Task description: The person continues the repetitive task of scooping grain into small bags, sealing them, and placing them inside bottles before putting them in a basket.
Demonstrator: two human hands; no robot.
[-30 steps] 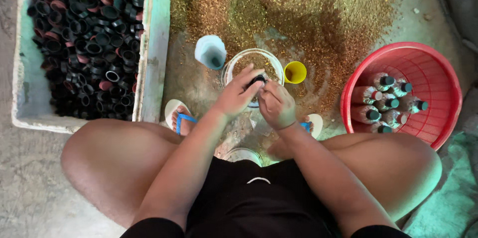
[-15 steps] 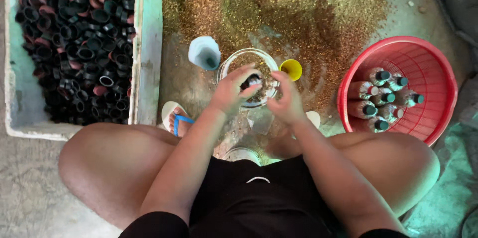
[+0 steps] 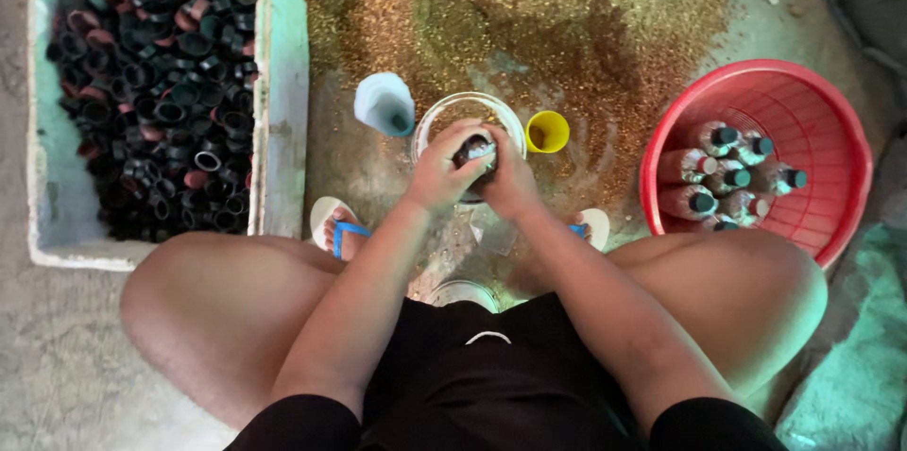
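Hands (image 3: 477, 172) over bowl (image 3: 430, 120); yellow cup (image 3: 547, 132), perhaps funnel (image 3: 384, 103), beside.

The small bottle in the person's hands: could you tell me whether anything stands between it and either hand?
Nothing visible does: the left hand and right hand both close directly around the small bottle, above the clear bowl.

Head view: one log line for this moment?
left hand: on small bottle | right hand: on same bottle | over clear bowl | yellow cup beside | red basket: filled bottles | foam box: black caps
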